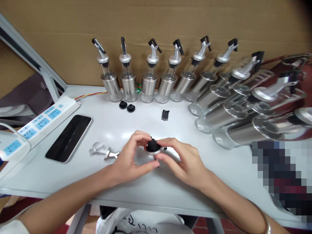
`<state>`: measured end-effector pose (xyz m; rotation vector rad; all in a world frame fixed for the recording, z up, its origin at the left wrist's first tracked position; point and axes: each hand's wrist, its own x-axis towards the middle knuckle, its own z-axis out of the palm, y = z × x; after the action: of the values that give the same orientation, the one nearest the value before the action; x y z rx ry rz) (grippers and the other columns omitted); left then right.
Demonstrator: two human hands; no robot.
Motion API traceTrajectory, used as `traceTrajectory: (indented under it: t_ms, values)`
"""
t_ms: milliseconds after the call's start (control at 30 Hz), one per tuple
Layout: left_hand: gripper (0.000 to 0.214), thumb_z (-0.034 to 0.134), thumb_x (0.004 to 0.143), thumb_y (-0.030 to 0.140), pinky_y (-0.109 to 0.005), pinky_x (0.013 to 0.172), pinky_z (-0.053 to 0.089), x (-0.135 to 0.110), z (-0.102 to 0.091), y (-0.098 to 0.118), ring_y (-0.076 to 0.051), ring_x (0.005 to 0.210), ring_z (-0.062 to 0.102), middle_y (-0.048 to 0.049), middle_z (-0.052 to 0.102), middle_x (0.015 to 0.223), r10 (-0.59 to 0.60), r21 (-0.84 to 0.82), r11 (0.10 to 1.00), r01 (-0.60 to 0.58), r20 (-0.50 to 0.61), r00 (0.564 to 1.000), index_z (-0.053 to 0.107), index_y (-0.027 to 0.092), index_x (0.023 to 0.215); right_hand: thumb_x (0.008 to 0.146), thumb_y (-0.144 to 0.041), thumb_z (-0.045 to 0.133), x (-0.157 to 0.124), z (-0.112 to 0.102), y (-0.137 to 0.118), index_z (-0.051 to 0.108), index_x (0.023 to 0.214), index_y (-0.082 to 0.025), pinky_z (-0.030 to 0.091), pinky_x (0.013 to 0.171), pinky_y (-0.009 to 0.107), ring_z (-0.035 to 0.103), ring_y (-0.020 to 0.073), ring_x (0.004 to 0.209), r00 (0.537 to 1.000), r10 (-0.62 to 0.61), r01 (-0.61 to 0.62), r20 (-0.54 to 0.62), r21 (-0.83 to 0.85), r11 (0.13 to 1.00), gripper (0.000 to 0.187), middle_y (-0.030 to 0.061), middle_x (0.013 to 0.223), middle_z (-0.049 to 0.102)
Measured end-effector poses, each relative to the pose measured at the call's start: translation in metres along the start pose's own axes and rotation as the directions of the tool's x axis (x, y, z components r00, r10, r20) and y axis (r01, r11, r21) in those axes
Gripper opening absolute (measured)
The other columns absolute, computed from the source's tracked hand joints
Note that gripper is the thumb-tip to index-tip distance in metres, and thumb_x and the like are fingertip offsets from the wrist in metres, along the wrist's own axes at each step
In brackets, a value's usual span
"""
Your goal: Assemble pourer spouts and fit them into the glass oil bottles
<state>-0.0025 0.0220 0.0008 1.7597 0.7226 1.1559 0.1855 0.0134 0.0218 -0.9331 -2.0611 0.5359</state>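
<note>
A pourer top (153, 152) is gripped at its rim between thumb and fingertips of the right hand (186, 161); its black ribbed stopper (153, 145), pointing up, is held at the left by fingertips of the left hand (131, 157), which is curled around the piece; it is kept over the front half of the counter (107, 123); at 9 o'clock, loose silvery spout parts (107, 153) are seen beside the left hand; beyond, towards 10, a phone (69, 138) and a power strip (40, 124) are placed; at 11, two loose black caps (131, 108) are set; past 12, small black strips (165, 115) are lined up; from 11 round to 3, bottles (149, 84) are ranged.
</note>
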Motion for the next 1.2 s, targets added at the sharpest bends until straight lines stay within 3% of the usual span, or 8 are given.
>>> traceTrajectory:
  t_ms: [167,333,467,667,1200]
  values:
    - [0.034,0.064,0.085,0.013,-0.027,0.077,0.051,0.005,-0.005,0.003,-0.015,0.092,0.057,-0.0059,0.054,0.106,0.088,0.071,0.994,-0.085,-0.036,0.995,0.050,0.023,0.113,0.094,-0.020,0.054,0.000,-0.001,-0.001,0.054,0.108,-0.020,0.060,0.069,0.025,0.074,0.0176,0.081,0.999,0.021,-0.020,-0.034,0.046,0.999,0.013,0.0062,0.092,0.074]
    - [0.033,0.066,0.082,0.015,-0.031,0.078,0.051,0.009,-0.012,0.005,-0.019,0.091,0.058,-0.0052,0.059,0.098,0.224,0.254,0.941,-0.221,0.020,0.974,0.051,0.022,0.110,0.088,-0.016,0.058,0.000,-0.001,0.001,0.042,0.121,-0.020,0.060,0.077,0.027,0.072,0.0173,0.089,1.000,-0.011,0.014,-0.017,0.163,0.987,0.037,0.0083,0.103,0.071]
    - [0.031,0.067,0.085,0.021,-0.031,0.079,0.051,0.009,-0.013,0.006,-0.019,0.090,0.058,-0.0053,0.058,0.098,0.258,0.312,0.912,-0.268,0.075,0.963,0.051,0.021,0.111,0.082,-0.014,0.056,0.003,-0.008,0.001,0.047,0.112,-0.022,0.057,0.068,0.026,0.070,0.0160,0.077,0.997,-0.061,0.059,0.041,0.051,0.997,0.032,0.0041,0.093,0.071]
    - [0.029,0.064,0.089,0.036,-0.032,0.079,0.051,0.008,-0.014,0.004,-0.018,0.090,0.058,-0.0054,0.055,0.101,0.232,0.341,0.901,-0.268,0.141,0.962,0.052,0.024,0.112,0.077,-0.012,0.053,0.007,-0.013,0.000,0.048,0.101,-0.023,0.052,0.063,0.024,0.064,0.0135,0.067,0.995,-0.077,0.076,0.059,0.028,0.997,0.027,-0.0011,0.078,0.065]
    - [0.025,0.061,0.091,0.036,-0.027,0.074,0.049,0.010,-0.013,0.004,-0.017,0.085,0.056,-0.0049,0.058,0.094,0.180,0.228,0.941,-0.250,0.290,0.940,0.050,0.023,0.109,0.067,-0.012,0.052,0.009,-0.015,-0.003,0.049,0.082,-0.023,0.041,0.053,0.021,0.049,0.0104,0.052,0.986,-0.062,0.048,0.158,0.092,0.995,0.019,-0.0056,0.060,0.050]
